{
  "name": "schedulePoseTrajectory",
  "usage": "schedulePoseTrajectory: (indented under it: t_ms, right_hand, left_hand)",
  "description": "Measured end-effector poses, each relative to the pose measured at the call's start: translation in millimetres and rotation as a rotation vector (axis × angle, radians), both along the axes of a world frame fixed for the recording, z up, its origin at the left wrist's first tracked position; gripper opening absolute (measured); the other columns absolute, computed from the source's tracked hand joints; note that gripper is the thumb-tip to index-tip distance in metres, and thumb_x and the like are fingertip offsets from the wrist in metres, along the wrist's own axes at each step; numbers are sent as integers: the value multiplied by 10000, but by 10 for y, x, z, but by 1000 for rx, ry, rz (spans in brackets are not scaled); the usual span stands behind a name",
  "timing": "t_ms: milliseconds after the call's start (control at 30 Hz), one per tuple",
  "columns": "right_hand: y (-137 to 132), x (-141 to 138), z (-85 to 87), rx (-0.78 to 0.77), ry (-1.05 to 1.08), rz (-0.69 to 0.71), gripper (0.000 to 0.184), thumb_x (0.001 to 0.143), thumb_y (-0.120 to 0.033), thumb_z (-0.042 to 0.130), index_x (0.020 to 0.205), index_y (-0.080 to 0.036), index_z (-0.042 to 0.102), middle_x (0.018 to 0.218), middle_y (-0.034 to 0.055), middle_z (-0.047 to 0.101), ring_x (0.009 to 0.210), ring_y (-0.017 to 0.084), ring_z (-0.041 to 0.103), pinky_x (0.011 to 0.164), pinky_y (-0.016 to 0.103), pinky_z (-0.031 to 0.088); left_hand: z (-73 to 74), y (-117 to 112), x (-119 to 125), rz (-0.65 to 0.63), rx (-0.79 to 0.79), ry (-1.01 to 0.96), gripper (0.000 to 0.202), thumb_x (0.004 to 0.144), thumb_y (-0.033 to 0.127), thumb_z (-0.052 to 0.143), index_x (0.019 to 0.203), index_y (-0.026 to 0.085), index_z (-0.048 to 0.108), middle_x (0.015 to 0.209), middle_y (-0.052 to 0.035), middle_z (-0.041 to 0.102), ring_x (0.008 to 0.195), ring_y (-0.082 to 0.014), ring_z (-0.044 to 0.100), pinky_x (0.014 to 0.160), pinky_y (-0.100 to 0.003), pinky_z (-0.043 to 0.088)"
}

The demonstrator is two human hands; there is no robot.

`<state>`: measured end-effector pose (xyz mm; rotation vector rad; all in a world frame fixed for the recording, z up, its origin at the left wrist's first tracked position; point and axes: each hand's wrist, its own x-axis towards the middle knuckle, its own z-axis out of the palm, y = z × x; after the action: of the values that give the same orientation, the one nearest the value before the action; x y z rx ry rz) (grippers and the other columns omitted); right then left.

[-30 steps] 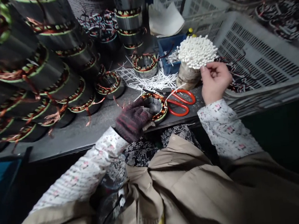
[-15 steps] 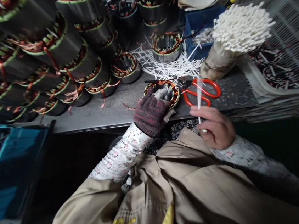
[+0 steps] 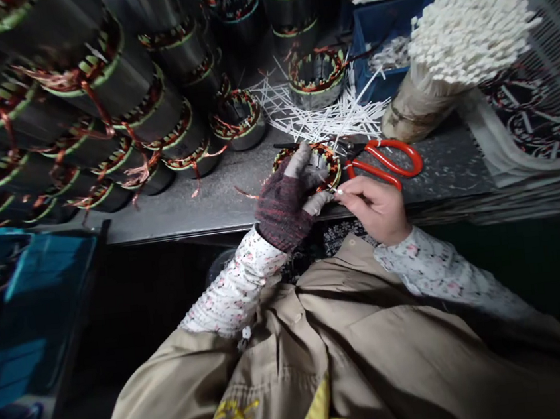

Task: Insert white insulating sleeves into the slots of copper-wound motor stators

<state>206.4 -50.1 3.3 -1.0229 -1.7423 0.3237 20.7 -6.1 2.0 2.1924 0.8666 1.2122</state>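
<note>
Maroon-gloved, our left hand (image 3: 282,202) grasps a copper-wound stator (image 3: 319,160), while our bare right hand (image 3: 373,210) pinches beside it, holding we cannot tell what.

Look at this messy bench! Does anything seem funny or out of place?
Yes! Loose white strips lie spilled in a jumble on the bench, unlike the tidy upright bundle beside them. The hands don't match either: the left hand wears a dark knitted glove, but the right hand is bare.
</note>
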Motion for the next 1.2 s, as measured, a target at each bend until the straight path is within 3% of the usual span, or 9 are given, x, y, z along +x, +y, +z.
schedulePoseTrajectory:
  t_ms: [100, 200, 333, 467, 600, 733, 1000, 1100, 1200]
  right_hand:
    - [56, -78, 52, -63, 97, -39, 147, 943, -248, 652, 811, -191, 681, 704, -6, 689, 565, 119, 615, 562, 243, 486]
    - [-12, -76, 178, -70, 27, -44, 166, 968, -231, 590, 840, -192, 688, 722, 7, 684, 599, 123, 615, 588, 250, 479]
    - [-34, -67, 268, -9, -163, -50, 224, 975, -207, 539, 782, -183, 649, 719, 25, 652, 667, 135, 620, 618, 258, 455]
    - [96, -50, 173, 13, -292, -117, 236, 939, -200, 579, 706, -175, 610, 660, 10, 610, 588, 120, 556, 549, 262, 375]
    - [96, -38, 181, 20, -238, -106, 218, 916, -170, 588, 699, -178, 581, 625, -4, 571, 559, 111, 526, 534, 249, 377]
    - [-17, -80, 299, 53, -237, -63, 217, 945, -175, 578, 728, -179, 592, 671, 11, 607, 597, 116, 558, 580, 248, 417]
    - [98, -100, 201, -74, -213, -167, 235, 883, -243, 612, 664, -168, 572, 643, -1, 532, 499, 82, 406, 482, 247, 295]
    - [41, -124, 309, -120, -257, -138, 273, 894, -290, 623, 657, -166, 569, 660, 2, 525, 513, 83, 406, 496, 258, 295]
    - [-60, -132, 517, -183, -243, 31, 311, 944, -233, 547, 639, -175, 567, 615, 4, 531, 554, 110, 477, 545, 277, 344]
  left_hand:
    - [-25, 14, 17, -58, -87, -206, 371, 1026, 363, 542, 1371, 226, 560, 1276, -103, 678, 1123, -193, 709, 953, -361, 622]
    - [-9, 26, 3, -21, 18, -157, 147, 982, 299, 631, 1062, 219, 725, 1080, -61, 754, 1076, -208, 716, 1023, -449, 583]
    - [16, 36, -18, 8, 111, -133, 140, 980, 239, 633, 1079, 221, 730, 1022, -35, 780, 1029, -189, 727, 1017, -442, 575]
    - [30, 62, -18, -41, 125, -96, 174, 978, 243, 636, 1120, 192, 724, 1060, -63, 777, 1056, -194, 726, 1022, -421, 579]
    - [41, 78, -25, -88, 68, -65, 180, 979, 248, 628, 1121, 192, 723, 1045, -70, 770, 1026, -203, 736, 1033, -444, 577]
    - [39, 70, -42, -59, 131, -64, 175, 991, 248, 600, 1106, 202, 724, 1015, -50, 783, 986, -196, 749, 1091, -479, 538]
    - [5, 105, -56, -82, 158, -26, 196, 988, 274, 608, 1122, 187, 721, 1063, -65, 778, 1002, -181, 737, 995, -394, 578]
    - [10, 101, -65, -77, 220, -22, 180, 981, 250, 607, 1100, 169, 716, 1009, -56, 779, 980, -176, 739, 983, -392, 570]
    - [42, 72, -60, -27, 264, 54, 175, 990, 254, 575, 1087, 179, 701, 1045, -42, 773, 1025, -177, 727, 1046, -423, 530]
